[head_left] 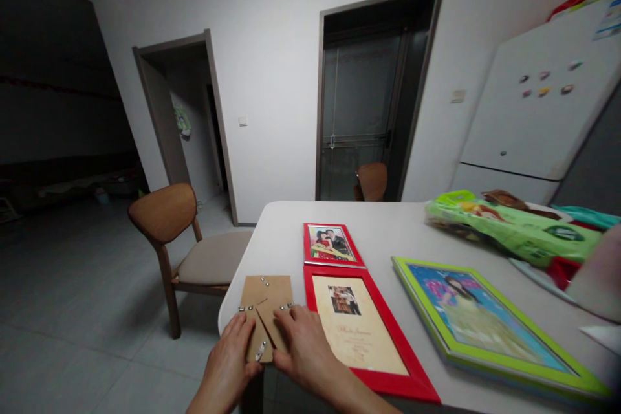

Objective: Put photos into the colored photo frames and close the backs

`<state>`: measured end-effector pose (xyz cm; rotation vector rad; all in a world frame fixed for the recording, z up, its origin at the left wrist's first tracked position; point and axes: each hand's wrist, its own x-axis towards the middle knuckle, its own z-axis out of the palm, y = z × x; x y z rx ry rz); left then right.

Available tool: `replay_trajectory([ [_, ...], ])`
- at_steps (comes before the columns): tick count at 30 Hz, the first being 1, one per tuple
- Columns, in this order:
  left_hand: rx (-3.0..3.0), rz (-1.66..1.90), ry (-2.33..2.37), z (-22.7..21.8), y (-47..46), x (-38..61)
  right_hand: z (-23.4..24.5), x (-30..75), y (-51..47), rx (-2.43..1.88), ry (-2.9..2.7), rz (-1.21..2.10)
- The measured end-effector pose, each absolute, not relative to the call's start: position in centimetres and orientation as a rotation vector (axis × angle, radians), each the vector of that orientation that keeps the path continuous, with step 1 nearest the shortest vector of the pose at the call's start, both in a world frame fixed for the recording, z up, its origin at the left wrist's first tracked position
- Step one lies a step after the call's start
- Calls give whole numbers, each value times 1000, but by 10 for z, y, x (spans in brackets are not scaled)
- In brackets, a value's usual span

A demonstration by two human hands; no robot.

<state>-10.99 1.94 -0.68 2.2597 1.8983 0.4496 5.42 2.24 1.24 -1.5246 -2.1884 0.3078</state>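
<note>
A brown cardboard frame backing (266, 310) with small metal clips lies face down at the near left corner of the white table (388, 233). My left hand (229, 362) rests on its near left edge, fingers curled over it. My right hand (303, 343) presses on its near right part, fingers bent and together. Right beside it lies a large red picture frame (383, 336) holding a cream sheet with a small photo. A smaller red frame (330, 244) with a couple's photo lies just beyond.
A green frame (490, 330) with a picture of a figure in a dress lies to the right. Green snack bags (514, 226) are piled at the far right. A wooden chair (189, 246) stands left of the table. A white fridge (543, 110) stands at the right.
</note>
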Motion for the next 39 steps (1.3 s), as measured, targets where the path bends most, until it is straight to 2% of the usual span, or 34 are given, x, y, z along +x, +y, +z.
replay_trajectory([
  [6,2375,681,1682,20,11,-75,34,109,9,-1378,-2034,395],
  [12,2381,596,1418,30,2,-6,33,184,-10,-1581,-1987,445],
  [17,2346,523,1374,23,8,19,20,209,-9,-1639,-1985,443],
  [25,2366,424,1356,20,16,14,-2,209,3,-1689,-2027,240],
  [29,2353,415,1372,21,12,14,2,211,6,-1698,-2053,239],
  [36,2379,465,1242,4,11,12,4,211,29,-1880,-2066,-73],
  [39,2381,469,1249,0,12,12,2,211,34,-1914,-2066,-77],
])
